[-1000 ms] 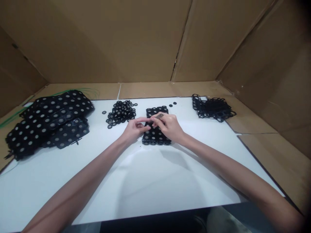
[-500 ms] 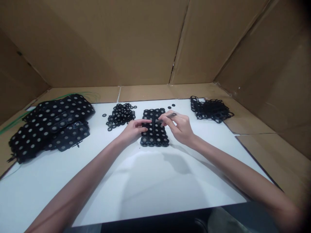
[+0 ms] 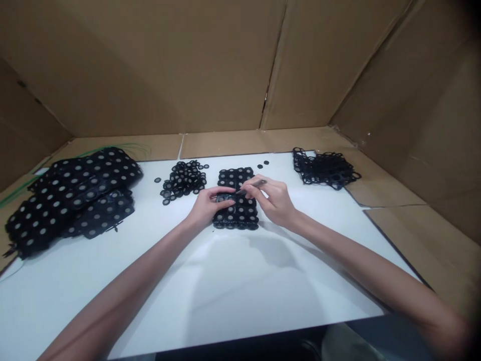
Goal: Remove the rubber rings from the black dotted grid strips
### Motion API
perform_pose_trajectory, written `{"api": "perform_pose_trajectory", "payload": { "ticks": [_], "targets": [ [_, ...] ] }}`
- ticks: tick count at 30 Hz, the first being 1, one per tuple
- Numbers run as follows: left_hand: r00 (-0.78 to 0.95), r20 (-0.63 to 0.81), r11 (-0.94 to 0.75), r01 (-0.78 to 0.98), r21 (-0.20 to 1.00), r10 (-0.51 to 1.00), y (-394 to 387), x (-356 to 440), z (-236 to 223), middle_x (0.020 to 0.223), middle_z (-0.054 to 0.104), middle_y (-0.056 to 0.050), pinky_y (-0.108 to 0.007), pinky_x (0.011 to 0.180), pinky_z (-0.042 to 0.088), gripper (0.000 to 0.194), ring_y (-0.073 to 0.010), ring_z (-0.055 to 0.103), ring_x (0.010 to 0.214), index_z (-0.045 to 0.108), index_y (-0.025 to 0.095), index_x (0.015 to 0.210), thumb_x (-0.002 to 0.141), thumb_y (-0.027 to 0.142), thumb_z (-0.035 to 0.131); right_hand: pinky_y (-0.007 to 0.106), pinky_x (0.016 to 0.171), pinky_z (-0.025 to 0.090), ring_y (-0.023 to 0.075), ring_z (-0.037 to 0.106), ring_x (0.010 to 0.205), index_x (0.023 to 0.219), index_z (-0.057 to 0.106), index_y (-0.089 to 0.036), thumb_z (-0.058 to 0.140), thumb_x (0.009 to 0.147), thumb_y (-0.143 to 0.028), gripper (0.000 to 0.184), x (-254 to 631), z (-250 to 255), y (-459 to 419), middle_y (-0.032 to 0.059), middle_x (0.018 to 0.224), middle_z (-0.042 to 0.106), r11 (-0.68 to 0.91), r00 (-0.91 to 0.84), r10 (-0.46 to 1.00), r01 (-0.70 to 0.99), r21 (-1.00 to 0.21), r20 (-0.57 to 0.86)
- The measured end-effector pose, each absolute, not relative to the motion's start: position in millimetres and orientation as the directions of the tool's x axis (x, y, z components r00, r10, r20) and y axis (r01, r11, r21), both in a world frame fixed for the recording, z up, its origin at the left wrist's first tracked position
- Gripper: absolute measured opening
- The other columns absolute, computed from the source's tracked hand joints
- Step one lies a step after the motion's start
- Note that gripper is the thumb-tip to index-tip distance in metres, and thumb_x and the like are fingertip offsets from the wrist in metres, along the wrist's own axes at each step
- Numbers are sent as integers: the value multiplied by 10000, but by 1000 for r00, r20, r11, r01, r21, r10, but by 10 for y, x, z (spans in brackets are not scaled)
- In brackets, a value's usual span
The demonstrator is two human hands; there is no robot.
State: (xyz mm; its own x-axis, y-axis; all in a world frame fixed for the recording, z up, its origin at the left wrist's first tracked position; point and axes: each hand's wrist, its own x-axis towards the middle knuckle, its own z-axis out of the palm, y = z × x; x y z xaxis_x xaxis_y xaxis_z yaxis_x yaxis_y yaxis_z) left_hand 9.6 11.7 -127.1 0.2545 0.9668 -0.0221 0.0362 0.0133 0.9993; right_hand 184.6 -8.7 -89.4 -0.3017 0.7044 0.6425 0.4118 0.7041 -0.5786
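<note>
L hand (image 3: pixel 207 204) now farther over dotted panel (image 3: pixel 240 219), R hand (image 3: pixel 277 198) w/ tool (image 3: pixel 259 183) closer to L

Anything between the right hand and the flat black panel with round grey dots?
Nothing visible beyond the thin dark pen-like tool that the right hand holds, its tip over the panel. The bare left hand is at the panel's left side, fingertips close to the tip.
</note>
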Motion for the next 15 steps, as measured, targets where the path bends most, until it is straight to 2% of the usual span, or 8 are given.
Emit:
{"api": "perform_pose_trajectory", "payload": {
  "ticks": [3,7,15],
  "targets": [
    [272,-42,37,25,999,961,124,91,-1277,870,675,-72,-296,718,443,378,-165,576,755,681,140,874,522,261,744,260,623,479,110,560,657,700,563,-175,403,855,-213,226,1837,-914,-86,31,747,605,725,-325,684,399,-562,653],
    [278,-70,55,63,996,958,106,87,-1274,877,681,-86,-326,721,450,457,-185,591,748,658,139,973,547,287,730,258,626,481,112,566,666,730,573,-173,409,852,-207,207,1840,-931,-86,31,762,607,719,-311,691,387,-577,652],
    [339,77,-119,106,987,938,103,77,-1305,1040,648,-71,-341,917,377,376,-214,563,992,639,171,1021,657,266,648,231,581,483,92,550,629,735,570,-168,412,852,-196,198,1835,-957,-77,25,764,604,709,-296,701,378,-595,648]
  ]
}}
